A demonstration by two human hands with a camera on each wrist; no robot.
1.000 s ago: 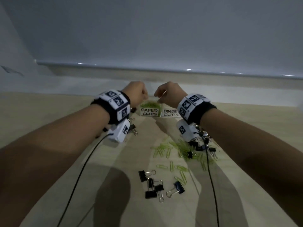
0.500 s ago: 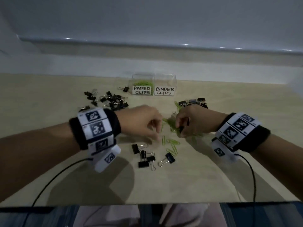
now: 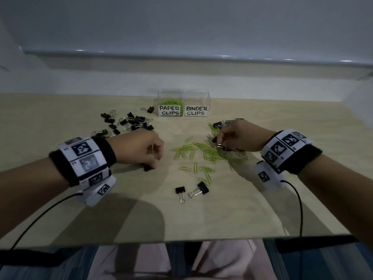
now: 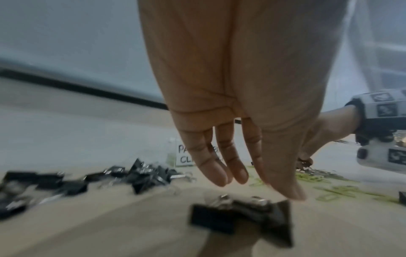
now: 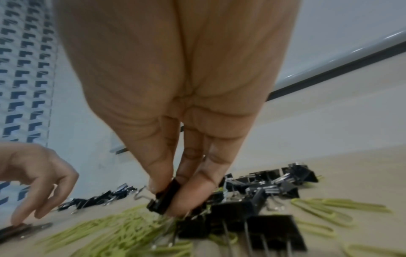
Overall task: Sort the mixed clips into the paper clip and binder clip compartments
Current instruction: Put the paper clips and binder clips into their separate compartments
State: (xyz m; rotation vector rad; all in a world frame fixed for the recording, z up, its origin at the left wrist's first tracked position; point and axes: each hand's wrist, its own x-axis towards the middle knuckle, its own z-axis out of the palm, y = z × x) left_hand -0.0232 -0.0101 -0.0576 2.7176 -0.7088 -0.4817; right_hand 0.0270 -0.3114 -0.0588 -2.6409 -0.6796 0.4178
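While our right hand (image 3: 238,136) pinches a binder clip (image 5: 164,200) above the desk (image 3: 262,209), its box (image 3: 196,105) lies at eleven o'clock; our left hand (image 3: 141,148), fingers loose, hovers over another clip (image 4: 239,217).

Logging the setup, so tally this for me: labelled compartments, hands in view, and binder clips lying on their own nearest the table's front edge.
Labelled compartments: 2 (paper clip compartment, binder clip compartment)
Hands: 2 (left hand, right hand)
Lone front binder clips: 2
Total: 6
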